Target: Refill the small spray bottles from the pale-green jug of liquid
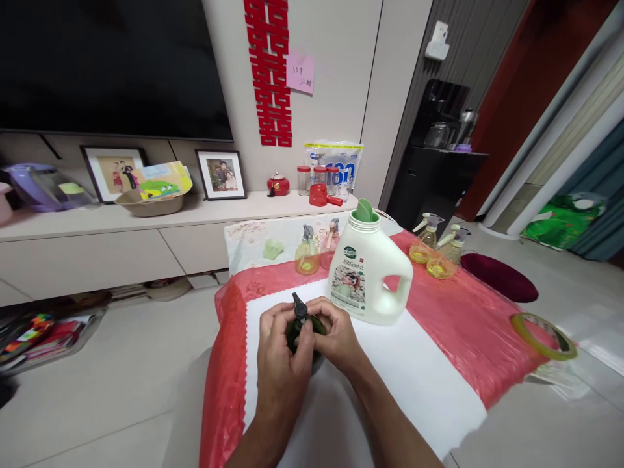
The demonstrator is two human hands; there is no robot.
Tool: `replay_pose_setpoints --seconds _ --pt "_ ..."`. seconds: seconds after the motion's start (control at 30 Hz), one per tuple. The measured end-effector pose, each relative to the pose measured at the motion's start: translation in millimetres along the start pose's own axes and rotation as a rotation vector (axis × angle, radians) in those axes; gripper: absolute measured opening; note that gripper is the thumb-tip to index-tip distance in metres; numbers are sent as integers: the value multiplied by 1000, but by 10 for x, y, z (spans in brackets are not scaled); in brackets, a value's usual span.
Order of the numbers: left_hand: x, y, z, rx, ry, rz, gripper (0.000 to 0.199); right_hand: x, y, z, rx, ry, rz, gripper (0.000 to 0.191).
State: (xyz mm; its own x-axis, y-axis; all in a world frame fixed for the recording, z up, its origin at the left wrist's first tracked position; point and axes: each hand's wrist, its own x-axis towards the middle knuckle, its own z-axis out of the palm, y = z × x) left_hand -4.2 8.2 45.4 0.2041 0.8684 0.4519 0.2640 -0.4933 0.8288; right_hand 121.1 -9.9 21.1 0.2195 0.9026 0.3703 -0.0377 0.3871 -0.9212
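Note:
Both my hands close round a dark green pump bottle [319,328] with a black nozzle, over the white sheet. My left hand [283,351] wraps its left side, thumb near the pump's neck. My right hand [336,331] grips from the right, fingertips close to my left thumb. Much of the bottle is hidden by my fingers. Just beyond stands a large cream detergent jug [370,273] with a handle and a green spout insert [364,210]. Behind it are a yellowish spray bottle [307,253] and a pink spray bottle [329,244].
Two spray bottles [441,253] with yellow liquid stand on the red plastic cover [439,305]. A tape roll [543,336] lies at the right edge. A pale green crumpled item [273,249] sits at back left. A long cabinet [121,234] bears picture frames and jars.

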Motion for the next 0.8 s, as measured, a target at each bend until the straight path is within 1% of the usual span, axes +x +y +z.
replay_pose_setpoints --seconds 0.07,0.17,0.23,0.3,0.43,0.5,0.63,0.73,0.8 --pt "-11 -10 25 1 8 0 14 -7 17 16 9 18 22 34" --pt "-6 -71 67 -41 81 -30 31 -16 35 35 15 24 53 41" --pt "14 -127 73 -79 82 -77 36 -16 30 32 1 11 44 40" --pt "42 -177 55 -106 51 -110 32 -14 7 11 -17 -30 18 36" --pt "83 -214 -1 -114 9 -67 24 -7 -46 -60 -3 -154 12 36" --pt "83 -202 -12 -93 -13 -63 23 -3 -45 -80 17 -175 16 33" --pt "41 -173 4 -45 -26 -70 22 5 20 -69 64 -117 10 26" --pt "-10 -177 28 -30 -24 -18 23 5 58 -48 96 -70 28 32" --pt "-42 -205 43 -59 -4 34 26 2 58 -38 114 -54 51 36"
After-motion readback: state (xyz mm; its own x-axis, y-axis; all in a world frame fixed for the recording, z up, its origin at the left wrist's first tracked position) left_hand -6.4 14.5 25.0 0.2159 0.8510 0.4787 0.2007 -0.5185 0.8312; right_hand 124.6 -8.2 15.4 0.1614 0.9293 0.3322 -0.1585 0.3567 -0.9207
